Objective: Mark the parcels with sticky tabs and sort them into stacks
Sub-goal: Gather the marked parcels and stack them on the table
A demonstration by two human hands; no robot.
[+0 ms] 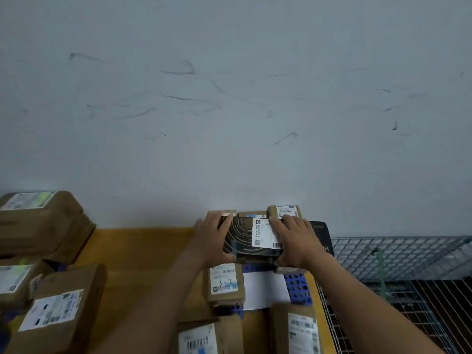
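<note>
Head view: left grip (212, 241) and right grip (296, 242) each grasp one end of the black parcel (241, 241), near brown parcels (286, 212) at the yellow surface's (140, 251) far edge.

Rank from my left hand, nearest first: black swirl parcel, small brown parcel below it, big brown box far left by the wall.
1. black swirl parcel: gripped by the left hand, centre.
2. small brown parcel: just below, nearer you.
3. big brown box: far left, against the wall.
</note>
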